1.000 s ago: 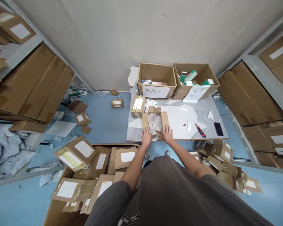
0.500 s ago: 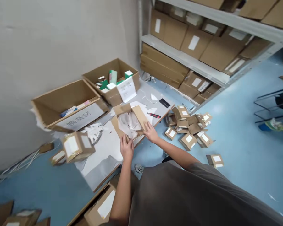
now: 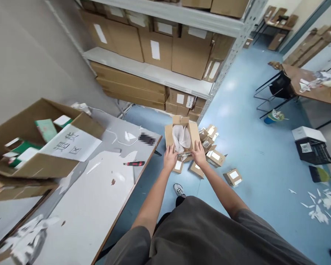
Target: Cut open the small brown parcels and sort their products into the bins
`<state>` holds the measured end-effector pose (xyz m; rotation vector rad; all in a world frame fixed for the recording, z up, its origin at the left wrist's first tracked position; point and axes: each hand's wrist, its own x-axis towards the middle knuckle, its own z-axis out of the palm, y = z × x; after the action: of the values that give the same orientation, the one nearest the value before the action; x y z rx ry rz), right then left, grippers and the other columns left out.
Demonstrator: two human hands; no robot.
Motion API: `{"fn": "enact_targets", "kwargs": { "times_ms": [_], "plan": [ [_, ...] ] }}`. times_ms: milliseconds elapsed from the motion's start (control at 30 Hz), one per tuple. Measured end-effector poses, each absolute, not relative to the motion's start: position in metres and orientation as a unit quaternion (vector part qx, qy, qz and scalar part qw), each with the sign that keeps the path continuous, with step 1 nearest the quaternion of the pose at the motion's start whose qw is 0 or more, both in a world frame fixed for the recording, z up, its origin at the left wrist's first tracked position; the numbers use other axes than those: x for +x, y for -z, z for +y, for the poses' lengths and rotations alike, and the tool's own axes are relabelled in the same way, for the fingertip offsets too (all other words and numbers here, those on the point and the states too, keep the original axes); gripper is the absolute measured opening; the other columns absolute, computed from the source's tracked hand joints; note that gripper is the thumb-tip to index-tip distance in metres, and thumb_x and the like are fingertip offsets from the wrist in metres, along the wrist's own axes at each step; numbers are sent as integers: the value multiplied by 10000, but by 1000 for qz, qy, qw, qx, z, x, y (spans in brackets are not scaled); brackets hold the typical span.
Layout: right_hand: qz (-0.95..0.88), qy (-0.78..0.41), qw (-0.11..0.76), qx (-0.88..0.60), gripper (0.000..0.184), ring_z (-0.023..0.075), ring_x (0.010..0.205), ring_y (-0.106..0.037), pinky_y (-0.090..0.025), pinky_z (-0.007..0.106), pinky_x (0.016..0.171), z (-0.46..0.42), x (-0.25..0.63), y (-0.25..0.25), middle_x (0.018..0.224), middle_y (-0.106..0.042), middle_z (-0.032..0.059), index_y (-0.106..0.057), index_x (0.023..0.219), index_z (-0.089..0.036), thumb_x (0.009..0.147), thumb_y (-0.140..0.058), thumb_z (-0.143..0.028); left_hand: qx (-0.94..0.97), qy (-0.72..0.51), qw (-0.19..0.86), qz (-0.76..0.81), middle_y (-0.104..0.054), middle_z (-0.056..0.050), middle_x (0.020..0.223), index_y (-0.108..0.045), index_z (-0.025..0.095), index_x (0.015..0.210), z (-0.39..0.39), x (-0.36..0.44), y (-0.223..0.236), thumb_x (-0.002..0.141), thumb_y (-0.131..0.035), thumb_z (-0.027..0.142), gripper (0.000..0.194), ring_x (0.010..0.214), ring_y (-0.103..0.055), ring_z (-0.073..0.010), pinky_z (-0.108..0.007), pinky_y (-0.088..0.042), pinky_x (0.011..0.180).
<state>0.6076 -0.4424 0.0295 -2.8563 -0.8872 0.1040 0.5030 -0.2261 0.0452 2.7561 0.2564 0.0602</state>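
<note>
An opened cardboard box is held out over the floor, right of the table, with its flaps up. White translucent wrapping lies inside; whether anything else is under it is hidden. My left hand grips the near left corner of this box, and my right hand grips its near right corner. Beneath and behind it several small labelled cartons are piled on the floor. On the table lie a red and black utility knife and a dark, blurred-out object.
A large box of green and white packets stands on the table beside a second large box. Metal shelving full of cartons rises ahead. One carton lies apart on the floor. Paper scraps litter the right.
The opened box has moved off the table to the right, over the floor pile, with both my hands on it. My view has turned right.
</note>
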Motion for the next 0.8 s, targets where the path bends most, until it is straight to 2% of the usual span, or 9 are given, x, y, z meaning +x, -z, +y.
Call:
{"fn": "enact_targets", "kwargs": {
  "times_ms": [100, 200, 267, 333, 500, 633, 800],
  "plan": [
    [-261, -45, 51, -963, 426, 428, 1687, -93, -164, 675, 1312, -475, 660, -12, 1834, -191, 99, -723, 1379, -242, 957, -671, -269, 978, 13, 196, 74, -337, -7, 1790, -806, 299, 1216, -255, 573, -33, 997, -630, 214, 293, 1658, -276, -327, -529, -397, 1287],
    [-228, -67, 28, -971, 676, 452, 1671, -139, -194, 690, 1286, -498, 698, 8, 1822, -214, 154, -555, 1592, -243, 928, -673, -278, 974, 54, 206, 75, -291, -69, 1807, -670, 306, 1475, -272, 618, -21, 949, -661, 152, 548, 1671, -237, -333, -568, -352, 1306],
    [-217, -73, 21, -973, 722, 457, 1658, -178, -247, 664, 1273, -508, 715, 18, 1813, -225, 182, -503, 1632, -211, 929, -647, -291, 972, 76, 206, 81, -276, -100, 1809, -589, 285, 1560, -275, 630, -14, 946, -646, 133, 635, 1678, -215, -340, -564, -373, 1290],
    [-224, -64, 27, -972, 697, 445, 1647, -217, -301, 633, 1259, -511, 727, 24, 1799, -259, 189, -514, 1621, -191, 938, -602, -300, 971, 85, 202, 95, -285, -115, 1803, -565, 267, 1579, -272, 630, -9, 959, -631, 141, 636, 1677, -212, -350, -561, -398, 1272],
    [-293, -13, 67, -954, 630, 412, 1603, -313, -381, 609, 1231, -485, 739, 17, 1741, -364, 206, -577, 1547, -155, 939, -534, -311, 961, 73, 202, 174, -322, -105, 1787, -552, 285, 1587, -247, 594, -16, 980, -631, 200, 619, 1667, -235, -352, -564, -410, 1260],
    [-393, 27, 115, -912, 589, 392, 1562, -376, -410, 604, 1216, -424, 734, 0, 1665, -453, 230, -595, 1512, -141, 963, -503, -335, 950, 34, 191, 245, -335, -109, 1780, -538, 275, 1597, -218, 542, -37, 995, -602, 223, 608, 1662, -247, -342, -552, -410, 1261],
    [-540, 39, 166, -824, 638, 419, 1585, -320, -427, 625, 1197, -310, 687, -27, 1704, -400, 220, -551, 1570, -163, 975, -538, -394, 912, -25, 155, 378, -342, -129, 1774, -480, 269, 1639, -176, 436, -71, 990, -626, 268, 665, 1657, -247, -376, -585, -349, 1286]
  ]
}}
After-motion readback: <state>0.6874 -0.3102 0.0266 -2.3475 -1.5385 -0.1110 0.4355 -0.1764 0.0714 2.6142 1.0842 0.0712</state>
